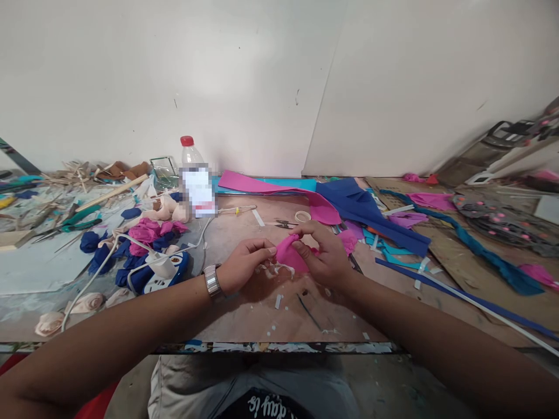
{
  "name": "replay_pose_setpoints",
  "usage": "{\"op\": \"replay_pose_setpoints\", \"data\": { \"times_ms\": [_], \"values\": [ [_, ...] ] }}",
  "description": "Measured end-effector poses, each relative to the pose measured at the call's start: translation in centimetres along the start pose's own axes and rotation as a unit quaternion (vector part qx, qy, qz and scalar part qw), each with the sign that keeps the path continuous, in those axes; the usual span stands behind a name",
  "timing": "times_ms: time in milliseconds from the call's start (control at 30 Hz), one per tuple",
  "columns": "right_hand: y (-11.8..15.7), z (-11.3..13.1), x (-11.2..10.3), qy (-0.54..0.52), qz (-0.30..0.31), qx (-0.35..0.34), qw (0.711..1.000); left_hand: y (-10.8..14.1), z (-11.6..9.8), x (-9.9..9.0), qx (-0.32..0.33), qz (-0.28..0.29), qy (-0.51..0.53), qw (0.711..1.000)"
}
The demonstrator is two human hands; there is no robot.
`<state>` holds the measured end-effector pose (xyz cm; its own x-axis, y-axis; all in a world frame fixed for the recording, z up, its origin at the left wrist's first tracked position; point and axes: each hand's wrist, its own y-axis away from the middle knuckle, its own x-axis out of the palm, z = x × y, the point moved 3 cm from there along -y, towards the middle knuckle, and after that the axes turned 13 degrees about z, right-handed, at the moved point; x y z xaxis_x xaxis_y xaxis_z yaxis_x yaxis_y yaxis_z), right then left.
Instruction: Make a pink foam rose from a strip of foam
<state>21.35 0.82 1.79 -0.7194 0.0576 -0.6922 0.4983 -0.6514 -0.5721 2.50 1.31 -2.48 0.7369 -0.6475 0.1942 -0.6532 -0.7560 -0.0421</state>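
Between my two hands is a piece of pink crepe paper (289, 254), raised a little over the table. My left hand (244, 265), with a metal watch at the wrist, pinches its left edge between thumb and fingers. My right hand (325, 253) grips the upper right edge, thumb in front and index finger curled over the top. Just beyond the hands lie a roll of tape (302, 217) and what looks like scissors (286, 224), partly hidden. Small white scraps (278, 301) and a thin dark stick (309, 311) lie nearer the table's front edge.
Pink and navy rolled paper flowers (146, 233) crowd the left around a blue-and-white power strip (168, 273). A red-capped bottle (190, 152) stands behind a propped phone (200, 192). Long pink (262, 182) and navy paper strips (362, 203) lie at the back. Green-handled pliers (81, 221) lie far left.
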Motion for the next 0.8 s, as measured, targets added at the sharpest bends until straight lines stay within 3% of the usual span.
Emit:
{"op": "replay_pose_setpoints", "data": {
  "times_ms": [133,267,400,600,800],
  "values": [
    [0.0,-0.2,0.0,0.007,0.009,0.011,1.000,0.0,-0.2,-0.1,0.014,-0.040,-0.005,0.999],
    [-0.3,0.2,0.6,0.015,0.082,-0.004,0.997,0.2,-1.0,-0.1,0.092,-0.056,-0.110,0.988],
    [-0.4,0.6,1.0,0.017,0.125,-0.010,0.992,0.4,-0.8,0.1,0.094,-0.056,-0.172,0.979],
    [-0.2,0.6,1.2,0.021,0.118,-0.034,0.992,0.5,-0.9,0.3,0.095,-0.085,-0.210,0.969],
    [-0.1,0.6,1.2,0.023,0.117,-0.027,0.993,0.4,-1.2,0.6,0.089,-0.092,-0.169,0.977]
  ]
}}
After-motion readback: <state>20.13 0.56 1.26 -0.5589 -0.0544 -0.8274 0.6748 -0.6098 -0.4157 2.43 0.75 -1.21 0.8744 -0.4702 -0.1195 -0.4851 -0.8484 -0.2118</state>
